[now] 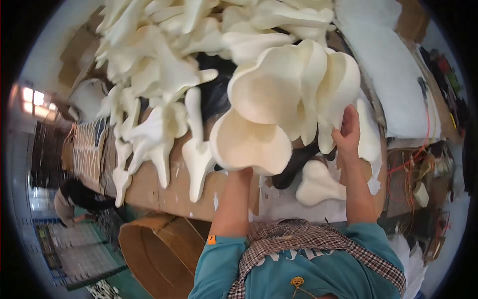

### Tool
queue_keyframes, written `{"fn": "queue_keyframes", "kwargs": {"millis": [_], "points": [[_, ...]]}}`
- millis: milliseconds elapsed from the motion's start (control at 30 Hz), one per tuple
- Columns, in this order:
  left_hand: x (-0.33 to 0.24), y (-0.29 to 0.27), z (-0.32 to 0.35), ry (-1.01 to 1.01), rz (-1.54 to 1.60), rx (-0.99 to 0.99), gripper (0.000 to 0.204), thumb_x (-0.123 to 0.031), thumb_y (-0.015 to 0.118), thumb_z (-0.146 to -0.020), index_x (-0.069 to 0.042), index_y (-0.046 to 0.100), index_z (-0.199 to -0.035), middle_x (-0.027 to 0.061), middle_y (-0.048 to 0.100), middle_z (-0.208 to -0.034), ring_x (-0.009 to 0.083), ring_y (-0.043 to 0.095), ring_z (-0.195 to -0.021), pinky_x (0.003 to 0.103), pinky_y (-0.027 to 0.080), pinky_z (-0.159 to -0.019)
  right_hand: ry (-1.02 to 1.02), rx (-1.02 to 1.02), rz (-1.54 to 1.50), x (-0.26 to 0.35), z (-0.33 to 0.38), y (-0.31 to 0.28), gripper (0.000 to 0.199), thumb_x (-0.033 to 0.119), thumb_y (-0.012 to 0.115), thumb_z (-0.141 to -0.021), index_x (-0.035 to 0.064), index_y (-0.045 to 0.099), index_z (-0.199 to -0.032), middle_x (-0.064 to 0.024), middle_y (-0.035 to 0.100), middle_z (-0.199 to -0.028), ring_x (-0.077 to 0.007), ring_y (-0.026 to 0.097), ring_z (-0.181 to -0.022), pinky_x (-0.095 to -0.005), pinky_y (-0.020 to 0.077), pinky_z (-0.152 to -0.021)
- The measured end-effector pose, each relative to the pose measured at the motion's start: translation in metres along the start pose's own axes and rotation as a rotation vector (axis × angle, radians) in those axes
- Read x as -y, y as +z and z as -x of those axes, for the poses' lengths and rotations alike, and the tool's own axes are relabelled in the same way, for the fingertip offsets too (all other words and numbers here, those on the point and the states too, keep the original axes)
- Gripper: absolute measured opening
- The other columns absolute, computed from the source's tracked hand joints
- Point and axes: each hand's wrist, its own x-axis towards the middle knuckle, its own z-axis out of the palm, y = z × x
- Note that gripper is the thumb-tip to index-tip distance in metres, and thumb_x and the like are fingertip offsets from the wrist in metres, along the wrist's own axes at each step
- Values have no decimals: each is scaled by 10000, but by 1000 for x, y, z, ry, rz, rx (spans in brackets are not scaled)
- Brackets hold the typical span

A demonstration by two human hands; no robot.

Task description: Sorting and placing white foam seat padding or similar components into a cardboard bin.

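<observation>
Because the lowest cream cup (251, 142) covered it, the left hand could not be seen; only its forearm (235, 202) reached under the rim, and I cannot tell whether the fingers were gripping. The right hand (347, 130) was beside the right cream piece (341, 82), its fingers upright and close together, its thumb standing away from them; whether it touched the piece was not clear to me. These cupped pieces overlapped in one cluster over the table (194, 207), in front of a large cream pile (164, 60), which was cut off at the upper edge. Black sheeting (216, 77) was mostly hidden beneath the pieces. One single cream piece (316, 184) lay between the forearms, its narrow end partly behind the right forearm (359, 192).

Below the table stood a brown drum (149, 254), which showed its inner wall, while its lower part was hidden. A whitish bag (411, 261), at lower right, had contents I could not make out.
</observation>
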Motion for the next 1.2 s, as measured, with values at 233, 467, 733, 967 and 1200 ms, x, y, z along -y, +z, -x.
{"fn": "queue_keyframes", "kwargs": {"millis": [233, 467, 733, 967, 1200], "points": [[-215, -25, 229, 492, 23, -196, 572, -407, 443, -878, -70, 315, -1323, 128, 389, -1321, 295, 423, -1172, 451, 392, -949, -35, 508, -497, 75, 88, 179, 694, -28, 554, -714, 33, 241, -1331, -110, 376, -1277, -216, 379, -1187, -359, 340, -963], [-295, -65, 501, 911, -367, -936, 603, -441, 418, -880, -79, 283, -1343, 145, 345, -1353, 306, 382, -1198, 492, 346, -953, -307, 1344, 59, 118, 161, 282, 695, 124, 682, -698, 48, 350, -1304, -139, 308, -1371, -253, 336, -1246, -344, 311, -994], [-221, -150, 605, 606, -223, -1826, 654, -315, 646, -768, -149, 328, -1314, 75, 414, -1242, 253, 484, -962, 356, 417, -759, 27, 1072, 1048, -104, 86, -15, 694, 235, 698, -654, 2, 414, -1242, -230, 590, -970, -336, 581, -918, -377, 443, -828], [-230, -174, 641, 855, -145, -1817, 452, -178, 624, -778, -110, 436, -1183, 59, 540, -1022, 176, 538, -751, 304, 437, -657, 12, 1256, 1426, -95, 100, -3, 733, 177, 679, -674, 25, 330, -1300, -187, 610, -856, -340, 597, -818, -374, 457, -780], [-242, -193, 671, 802, -302, -1690, 431, -209, 526, -838, -37, 404, -1214, 88, 490, -1139, 270, 538, -969, 337, 458, -774, -281, 1179, 1313, -78, 122, -7, 616, 245, 624, -718, 88, 411, -1275, -171, 606, -959, -337, 580, -882, -402, 447, -820]]}}
